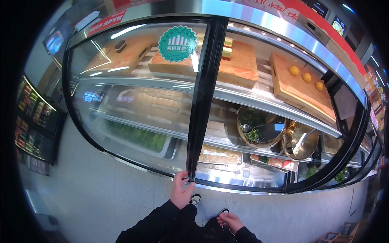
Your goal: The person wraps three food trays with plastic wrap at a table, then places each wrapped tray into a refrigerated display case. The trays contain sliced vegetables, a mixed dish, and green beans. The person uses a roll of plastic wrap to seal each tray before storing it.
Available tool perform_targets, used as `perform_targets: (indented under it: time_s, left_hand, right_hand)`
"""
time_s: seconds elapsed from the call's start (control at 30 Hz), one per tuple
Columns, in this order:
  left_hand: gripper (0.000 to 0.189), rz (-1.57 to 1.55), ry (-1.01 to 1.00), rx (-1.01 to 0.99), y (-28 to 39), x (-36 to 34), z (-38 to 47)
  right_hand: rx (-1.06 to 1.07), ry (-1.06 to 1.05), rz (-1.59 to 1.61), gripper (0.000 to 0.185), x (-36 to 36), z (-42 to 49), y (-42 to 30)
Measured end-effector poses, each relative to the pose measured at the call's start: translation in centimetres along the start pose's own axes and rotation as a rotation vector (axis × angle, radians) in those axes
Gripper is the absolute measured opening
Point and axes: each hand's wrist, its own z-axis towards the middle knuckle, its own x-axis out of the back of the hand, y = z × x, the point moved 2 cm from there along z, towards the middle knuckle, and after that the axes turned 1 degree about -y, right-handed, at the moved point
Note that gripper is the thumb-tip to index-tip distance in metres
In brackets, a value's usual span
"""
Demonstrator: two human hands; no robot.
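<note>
My left hand [181,189] touches the lower end of the black door frame [203,100] of a glass display case, thumb and fingers curved around its edge. My right hand [231,221] hangs low before my body with fingers bent; whether it holds something small cannot be told. Behind the glass, wooden boards [237,65] lie on the upper shelf, one with yellow balls [306,77], another with a layered block [227,52]. Two metal bowls stand on the middle shelf: one [262,142] with green leaves and a spoon, the other [301,147] with a utensil.
White trays, one with green leaves [136,133], are on the lower levels. A green round sticker [177,44] is on the left glass. At the far left stands a stocked dark refrigerated shelf unit [36,118]. Wooden furniture [340,235] shows at lower right. Grey floor [100,194] lies below the case.
</note>
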Motion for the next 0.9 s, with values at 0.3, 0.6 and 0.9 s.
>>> perform_targets:
  time_s: [0.3, 0.6, 0.9]
  left_hand:
    - [0.056, -0.159, -0.105, 0.178, -1.3, 2.4, -1.2]
    - [0.052, -0.104, 0.068, 0.549, -5.4, 5.9, -11.6]
    - [0.036, 0.065, 0.42, 0.284, -5.5, 19.5, -3.7]
  right_hand:
    - [1.122, -0.223, -0.514, 0.055, -21.7, 1.6, -28.6]
    - [0.949, -0.326, -0.477, 0.031, -20.5, 2.4, -28.6]
    - [0.836, -0.128, -0.428, 0.027, -0.4, -4.8, -28.8]
